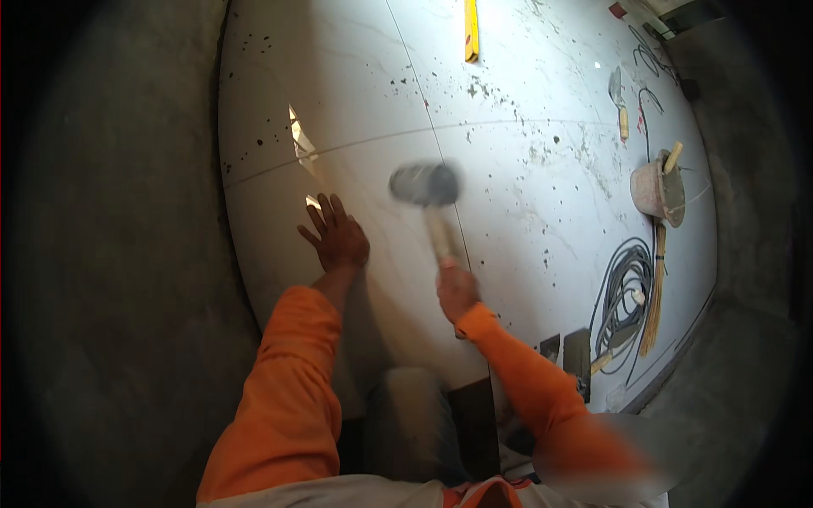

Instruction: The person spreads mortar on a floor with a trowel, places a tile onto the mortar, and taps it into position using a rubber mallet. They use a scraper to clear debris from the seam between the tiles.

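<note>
My right hand (458, 290) is wrapped round the wooden handle of a rubber mallet (425, 184). The mallet's dark grey head is smeared by motion over the white floor tile, close to a joint line; whether it touches the tile I cannot tell. Flat on the same marble-patterned tile (398, 279) lies my left hand (341, 243), its fingers spread and pointing away from me. Bright patches of light fall just beyond those fingertips. My knee (406, 415) shows between the two orange sleeves at the tile's near edge.
A yellow spirit level (471, 32) lies at the far middle. To the right are a trowel (622, 110), a mortar bucket (649, 193), a coiled grey cable (625, 292), a straw broom (655, 296) and a flat trowel (577, 364). A bare grey wall (118, 254) borders the left; dark crumbs dot the tiles.
</note>
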Action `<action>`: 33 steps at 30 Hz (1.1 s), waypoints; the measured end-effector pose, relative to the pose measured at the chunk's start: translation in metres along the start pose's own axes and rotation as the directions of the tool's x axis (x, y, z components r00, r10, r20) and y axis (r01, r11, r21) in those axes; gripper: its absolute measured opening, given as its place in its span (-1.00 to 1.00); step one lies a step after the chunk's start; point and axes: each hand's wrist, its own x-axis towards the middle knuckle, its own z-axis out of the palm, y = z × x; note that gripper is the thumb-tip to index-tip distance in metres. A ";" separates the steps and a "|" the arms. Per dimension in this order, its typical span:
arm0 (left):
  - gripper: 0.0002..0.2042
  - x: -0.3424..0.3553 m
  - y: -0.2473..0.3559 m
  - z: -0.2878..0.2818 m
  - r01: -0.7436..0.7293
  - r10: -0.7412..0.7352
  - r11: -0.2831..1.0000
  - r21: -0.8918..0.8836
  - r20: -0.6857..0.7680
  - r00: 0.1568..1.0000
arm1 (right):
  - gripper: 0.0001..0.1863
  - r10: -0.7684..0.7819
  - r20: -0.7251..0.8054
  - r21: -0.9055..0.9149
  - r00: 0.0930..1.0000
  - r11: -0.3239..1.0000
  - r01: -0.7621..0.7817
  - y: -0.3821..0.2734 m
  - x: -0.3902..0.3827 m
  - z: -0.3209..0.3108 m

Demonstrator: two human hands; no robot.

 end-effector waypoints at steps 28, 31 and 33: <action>-0.42 -0.007 -0.007 0.006 -0.006 0.006 1.000 -0.005 -0.037 0.999 | -0.44 -0.204 -0.193 0.793 0.960 0.544 0.275 -0.081 0.002 -0.061; -0.42 0.005 0.017 0.003 -0.027 0.024 0.999 -0.039 -0.089 0.996 | -0.47 -0.141 -0.240 0.093 0.960 0.981 0.168 0.012 0.012 -0.002; -0.43 0.011 -0.008 0.006 -0.005 0.005 1.000 -0.001 -0.085 0.996 | -0.56 -0.337 -0.094 0.083 0.937 0.935 0.345 -0.029 -0.003 -0.005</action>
